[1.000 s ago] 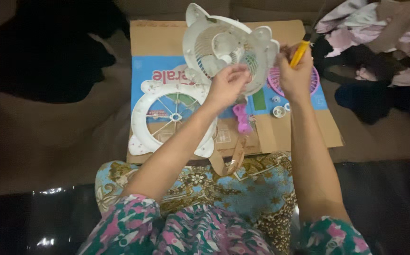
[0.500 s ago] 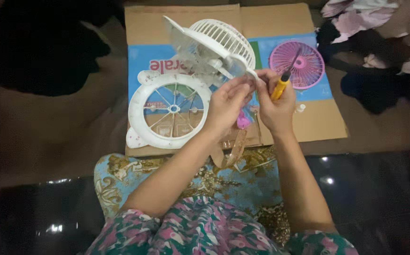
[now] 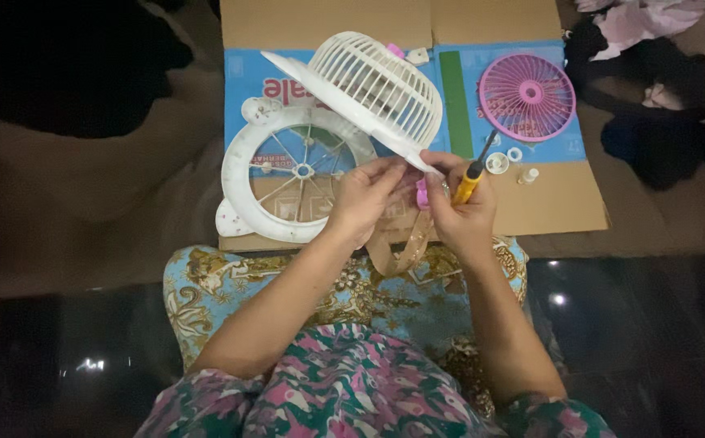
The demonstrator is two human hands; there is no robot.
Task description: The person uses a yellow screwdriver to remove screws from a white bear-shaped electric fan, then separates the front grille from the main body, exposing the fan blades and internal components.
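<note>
Both forearms reaching forward over the lap, wrists bent inward. Left hand (image 3: 365, 199) pinching the lower rim of a white fan grille (image 3: 373, 85); right hand (image 3: 462, 211) clenching a yellow-handled screwdriver (image 3: 472, 174), also touching that rim. Grille tilting up and leftward over the cardboard (image 3: 531, 207), dome facing away; screwdriver pointing up-right. Slatted plastic dome, glossy. Lying flat nearby: spoked white ring (image 3: 292, 174), round pink grille (image 3: 528, 97).

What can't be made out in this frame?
- Head view: where the screwdriver tip ends, too small and dim.
- Pink part between the hands: mostly covered by fingers.
- Fan cover's inside: turned away.
- Small caps on cardboard: too small to identify.
</note>
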